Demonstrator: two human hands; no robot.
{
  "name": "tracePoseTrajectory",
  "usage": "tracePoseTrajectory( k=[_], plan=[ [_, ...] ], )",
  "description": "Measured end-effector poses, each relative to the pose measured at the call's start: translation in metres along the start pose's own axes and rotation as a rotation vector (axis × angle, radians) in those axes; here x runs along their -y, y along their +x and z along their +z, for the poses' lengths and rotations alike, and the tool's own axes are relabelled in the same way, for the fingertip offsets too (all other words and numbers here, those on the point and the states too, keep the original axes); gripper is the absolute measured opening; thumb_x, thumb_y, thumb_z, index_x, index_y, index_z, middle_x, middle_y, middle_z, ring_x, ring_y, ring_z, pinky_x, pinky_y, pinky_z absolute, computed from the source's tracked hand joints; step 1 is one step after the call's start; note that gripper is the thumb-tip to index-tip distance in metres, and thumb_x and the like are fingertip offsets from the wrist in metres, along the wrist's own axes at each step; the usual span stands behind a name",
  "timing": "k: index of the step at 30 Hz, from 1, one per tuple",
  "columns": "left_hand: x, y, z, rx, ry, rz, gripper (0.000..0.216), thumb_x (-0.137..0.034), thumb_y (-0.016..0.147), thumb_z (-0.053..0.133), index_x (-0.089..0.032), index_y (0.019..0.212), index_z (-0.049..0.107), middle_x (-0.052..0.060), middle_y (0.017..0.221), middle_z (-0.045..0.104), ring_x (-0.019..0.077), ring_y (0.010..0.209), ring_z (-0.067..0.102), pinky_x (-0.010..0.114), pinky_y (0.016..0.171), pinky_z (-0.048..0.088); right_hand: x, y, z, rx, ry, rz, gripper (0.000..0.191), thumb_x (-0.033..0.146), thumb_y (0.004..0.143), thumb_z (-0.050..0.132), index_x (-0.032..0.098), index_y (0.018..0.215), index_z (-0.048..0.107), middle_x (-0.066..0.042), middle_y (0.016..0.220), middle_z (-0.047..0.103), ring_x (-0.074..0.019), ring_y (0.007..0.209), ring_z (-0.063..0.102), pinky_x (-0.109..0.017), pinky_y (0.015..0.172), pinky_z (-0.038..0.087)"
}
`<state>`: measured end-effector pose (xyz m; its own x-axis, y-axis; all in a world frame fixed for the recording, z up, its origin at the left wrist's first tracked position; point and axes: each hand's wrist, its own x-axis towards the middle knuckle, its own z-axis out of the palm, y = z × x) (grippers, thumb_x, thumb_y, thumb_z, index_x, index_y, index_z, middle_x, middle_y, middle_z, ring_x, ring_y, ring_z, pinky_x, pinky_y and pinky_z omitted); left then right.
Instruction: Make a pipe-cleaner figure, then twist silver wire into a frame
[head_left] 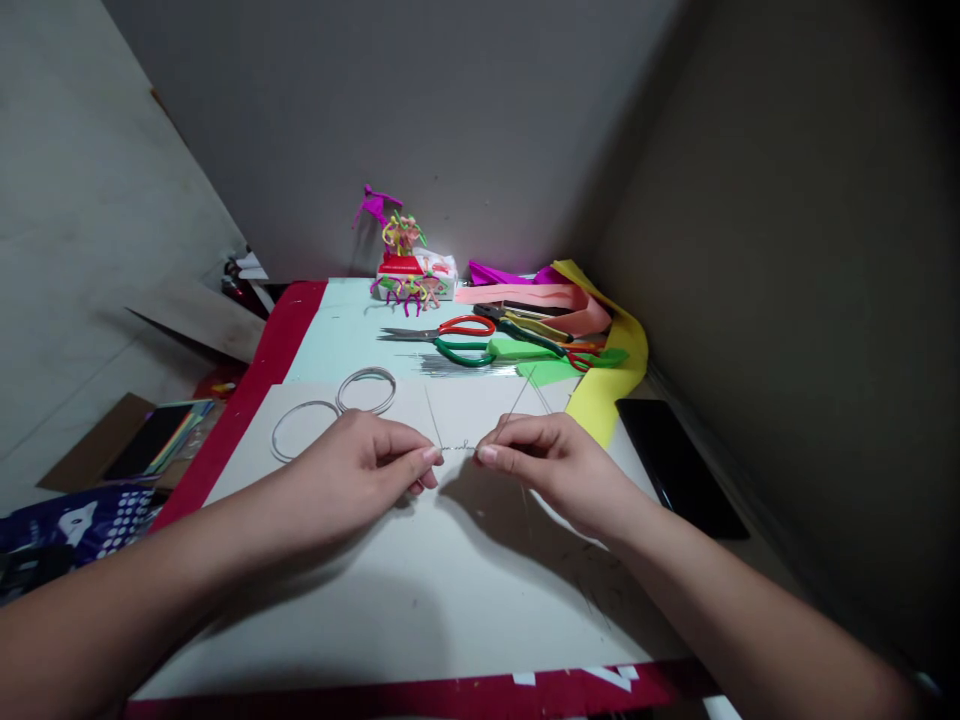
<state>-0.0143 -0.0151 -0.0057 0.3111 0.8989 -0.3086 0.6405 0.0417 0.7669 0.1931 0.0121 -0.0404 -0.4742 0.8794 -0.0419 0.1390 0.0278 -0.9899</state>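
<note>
- Centrally, over the white card (pixel 420 610) near the bench's front edge, the left hand (pixel 352 475) and right hand (pixel 559 475) face each other, holding a thin silver wire (pixel 457 448) between them.
- Both thumbs and forefingers are pressed together, clamped on the wire; the left fingertips (pixel 427 460) and right fingertips (pixel 487 456) nearly meet, probably because such fine wire needs a close, precise pinch.
- Its twisted middle stretches across the small gap, with loose ends rising beyond the hands, and the pale card likely makes it easier to see.
- Two wire coils (pixel 304 430) (pixel 366 390) lie just beyond the left hand, within easy reach.
- Toward the far edge, red-handled scissors (pixel 465 326) and green-handled scissors (pixel 459 352) rest beside pink paper (pixel 517 295) and yellow paper (pixel 622 360), set back from the hands' working space.
- Pipe-cleaner figures (pixel 401 235) stand on a box (pixel 414 275) at the far edge; a black phone (pixel 675 465) lies along the right edge.
</note>
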Motion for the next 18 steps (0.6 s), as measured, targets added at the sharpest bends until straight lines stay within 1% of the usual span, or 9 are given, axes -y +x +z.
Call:
tracePoseTrajectory(
  k=[3, 6, 9, 12, 14, 18],
  plan=[
    [0.001, -0.001, -0.001, -0.004, 0.045, -0.006, 0.03, -0.033, 0.086, 0.046, -0.015, 0.077, 0.069, 0.005, 0.074, 0.07, 0.0191, 0.073, 0.061, 0.027, 0.063, 0.042, -0.002, 0.0, 0.003, -0.087, 0.127, 0.031, 0.017, 0.032, 0.075, 0.067, 0.016, 0.072, 0.072, 0.0, 0.064, 0.057, -0.0084, 0.055, 0.044, -0.024, 0.052, 0.034],
    [0.002, 0.0, -0.001, 0.024, -0.016, -0.042, 0.031, -0.033, 0.086, 0.047, -0.014, 0.079, 0.071, 0.007, 0.078, 0.071, 0.0209, 0.077, 0.063, 0.028, 0.065, 0.044, -0.004, -0.001, 0.008, -0.138, 0.245, 0.057, 0.019, 0.034, 0.075, 0.067, 0.015, 0.075, 0.071, 0.002, 0.061, 0.05, -0.0048, 0.046, 0.034, -0.022, 0.043, 0.025],
    [0.003, 0.0, 0.0, 0.072, -0.145, -0.076, 0.031, -0.035, 0.085, 0.049, -0.013, 0.079, 0.071, 0.009, 0.083, 0.073, 0.022, 0.082, 0.065, 0.031, 0.073, 0.047, -0.007, -0.004, 0.014, -0.191, 0.327, 0.026, 0.02, 0.033, 0.077, 0.067, 0.014, 0.077, 0.071, 0.003, 0.061, 0.047, -0.0043, 0.045, 0.036, -0.021, 0.041, 0.027],
    [0.007, -0.002, 0.0, 0.137, -0.244, -0.106, 0.033, -0.038, 0.086, 0.049, -0.013, 0.083, 0.07, 0.009, 0.086, 0.073, 0.0216, 0.084, 0.065, 0.033, 0.079, 0.048, -0.007, -0.006, 0.017, -0.249, 0.371, -0.023, 0.019, 0.032, 0.078, 0.066, 0.014, 0.078, 0.071, 0.003, 0.06, 0.046, -0.0042, 0.046, 0.038, -0.019, 0.041, 0.03],
    [0.009, -0.003, -0.001, 0.158, -0.235, -0.109, 0.033, -0.039, 0.086, 0.049, -0.013, 0.084, 0.07, 0.009, 0.089, 0.073, 0.022, 0.087, 0.065, 0.034, 0.082, 0.046, -0.006, -0.006, 0.017, -0.222, 0.376, -0.023, 0.018, 0.031, 0.078, 0.066, 0.014, 0.078, 0.07, 0.003, 0.06, 0.047, -0.0043, 0.046, 0.039, -0.019, 0.041, 0.031],
    [0.011, -0.003, 0.0, 0.157, -0.115, -0.095, 0.036, -0.041, 0.086, 0.047, -0.014, 0.085, 0.071, 0.009, 0.092, 0.072, 0.024, 0.09, 0.063, 0.035, 0.081, 0.044, -0.002, -0.005, 0.014, -0.088, 0.395, 0.078, 0.014, 0.026, 0.077, 0.063, 0.014, 0.07, 0.067, 0.002, 0.06, 0.052, -0.005, 0.045, 0.041, -0.019, 0.041, 0.035]
  ],
)
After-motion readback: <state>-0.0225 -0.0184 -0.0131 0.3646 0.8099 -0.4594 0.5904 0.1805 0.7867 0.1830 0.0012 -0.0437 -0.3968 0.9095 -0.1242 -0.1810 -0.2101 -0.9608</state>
